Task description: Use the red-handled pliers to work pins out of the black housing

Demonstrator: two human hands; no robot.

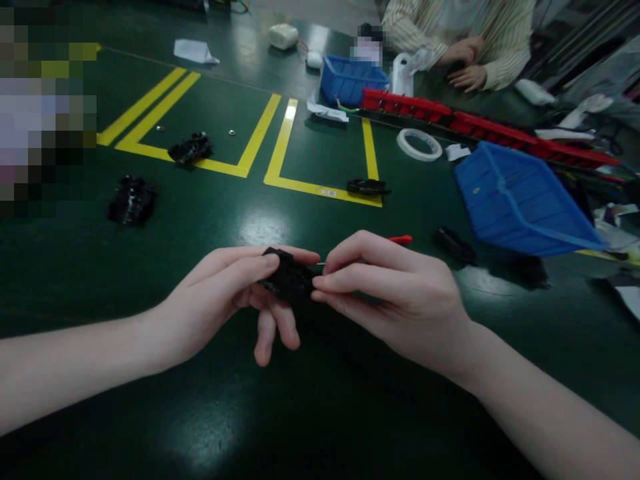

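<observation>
Our left hand (227,280) pinches a black plastic part (293,277) above the green tabletop (125,400) — thumb over fingers | our right hand (400,287), fingertips bunched, meets its right end — exact hold we cannot tell | beyond us: blue plastic bin (525,200), white tape roll (404,141) | farthest: co-worker's hands (470,78)

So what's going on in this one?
A person holds a dark part over a green table. The left hand grips it between thumb and fingers, while the right hand has its fingertips at the part's right edge; whether they pinch something smaller is unclear. More dark pieces lie about, one at left and another on a yellow line. Across the table, another person in striped sleeves has both hands together.
</observation>
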